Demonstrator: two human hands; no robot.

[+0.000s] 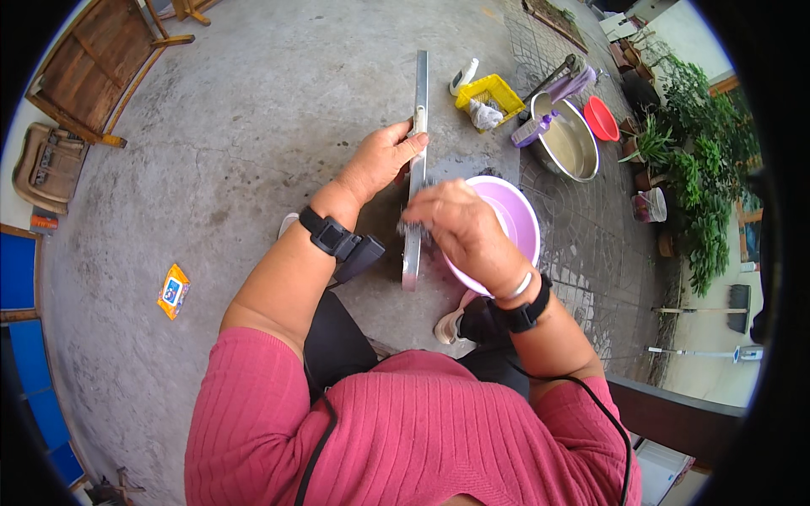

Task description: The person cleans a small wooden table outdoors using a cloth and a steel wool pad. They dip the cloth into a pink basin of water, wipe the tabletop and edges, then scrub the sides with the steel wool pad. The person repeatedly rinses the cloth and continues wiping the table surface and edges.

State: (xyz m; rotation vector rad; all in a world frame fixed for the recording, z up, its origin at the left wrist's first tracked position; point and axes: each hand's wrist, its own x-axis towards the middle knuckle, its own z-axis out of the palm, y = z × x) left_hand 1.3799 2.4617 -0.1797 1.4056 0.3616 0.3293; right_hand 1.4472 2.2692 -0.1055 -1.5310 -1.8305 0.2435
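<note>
A long, narrow metal piece (422,82), perhaps a frame seen edge-on, stands before me above the concrete floor. My left hand (373,158) grips it about a third of the way from its far end, with the thumb across the top. Lower on the same piece, my right hand (471,231) presses a grey scouring pad (414,229), which looks like steel wool. Motion blurs these fingers, and they partly hide the pad. Beneath and beside my right hand sits a pink plastic basin (535,221), its near side covered by that hand and wrist.
Ahead to the right are a yellow plastic basket (509,95) holding a pale cloth, a white bottle (465,76), a purple bottle (531,131), an oval metal tub (595,158) and a red basin (601,119). An orange wipes packet (173,291) lies left. Potted plants (702,190) line the right wall.
</note>
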